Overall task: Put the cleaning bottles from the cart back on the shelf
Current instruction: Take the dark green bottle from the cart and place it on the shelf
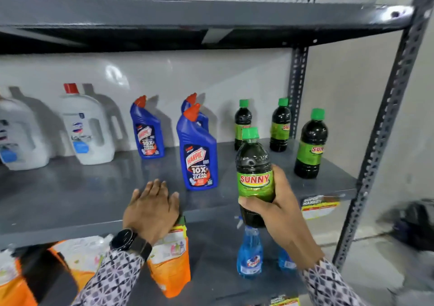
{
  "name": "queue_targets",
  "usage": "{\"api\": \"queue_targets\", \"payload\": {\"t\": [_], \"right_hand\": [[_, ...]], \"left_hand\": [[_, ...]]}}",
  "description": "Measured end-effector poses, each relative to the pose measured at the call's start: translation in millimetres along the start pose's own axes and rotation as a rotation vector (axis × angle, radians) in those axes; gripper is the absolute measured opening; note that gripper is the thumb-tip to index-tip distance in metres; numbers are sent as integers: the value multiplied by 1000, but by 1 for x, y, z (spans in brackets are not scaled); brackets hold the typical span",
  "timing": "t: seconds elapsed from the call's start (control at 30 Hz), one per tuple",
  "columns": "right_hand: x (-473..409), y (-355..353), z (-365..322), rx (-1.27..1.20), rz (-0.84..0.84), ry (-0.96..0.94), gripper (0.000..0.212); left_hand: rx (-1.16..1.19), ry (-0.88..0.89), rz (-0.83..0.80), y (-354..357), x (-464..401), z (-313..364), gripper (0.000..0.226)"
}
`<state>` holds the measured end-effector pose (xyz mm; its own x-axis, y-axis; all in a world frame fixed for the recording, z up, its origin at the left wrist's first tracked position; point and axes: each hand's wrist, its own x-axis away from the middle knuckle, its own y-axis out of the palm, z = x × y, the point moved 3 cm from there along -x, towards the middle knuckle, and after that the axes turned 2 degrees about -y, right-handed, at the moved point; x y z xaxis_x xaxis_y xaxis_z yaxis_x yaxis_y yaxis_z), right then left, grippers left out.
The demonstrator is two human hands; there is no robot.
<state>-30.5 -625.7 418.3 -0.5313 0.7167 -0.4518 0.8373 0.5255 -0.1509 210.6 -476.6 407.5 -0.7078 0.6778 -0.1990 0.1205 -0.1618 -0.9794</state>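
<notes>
R hand (283, 208) wraps lower half of a dark plastic Sunny bottle (254, 174), green cap, glossy green label, held upright just above the front edge of the grey metal shelf (82, 193), toward its right end. L hand (152, 208) flat, fingers spread, holding nothing, palm on the shelf's front edge. 3 matching bottles (310, 144) stand near the back right corner.

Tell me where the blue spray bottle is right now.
Lower shelf, right of centre in the head view: the blue spray bottle stands under the right hand, right of the orange pouch.
</notes>
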Motion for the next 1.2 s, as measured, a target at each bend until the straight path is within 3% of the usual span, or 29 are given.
{"api": "queue_targets", "payload": {"t": [0.1,0.23,0.5,0.83,0.9,1.0,1.07,1.2], "right_hand": [[-31,-4,-7,85,131,-44,80],[-76,-12,-1,205,199,-88,78],[-95,-23,42,276,209,-61,89],[-85,-23,41,276,200,-88,101],[-72,-25,32,334,309,-149,100],[-37,-11,10,418,499,-416,79],[-18,17,-5,332,421,-571,62],[23,116,-19,166,-82,-625,43]], "left_hand": [[-79,27,9,3,-2,1,70],[49,-18,25,1,-6,1,67],[73,-35,25,4,-8,-1,69],[77,-41,51,5,-10,0,68],[120,-34,70,2,-8,3,67],[212,-27,176,-12,6,-1,65],[243,-54,283,-21,26,-18,66],[324,-204,483,-9,108,-85,63]]}}
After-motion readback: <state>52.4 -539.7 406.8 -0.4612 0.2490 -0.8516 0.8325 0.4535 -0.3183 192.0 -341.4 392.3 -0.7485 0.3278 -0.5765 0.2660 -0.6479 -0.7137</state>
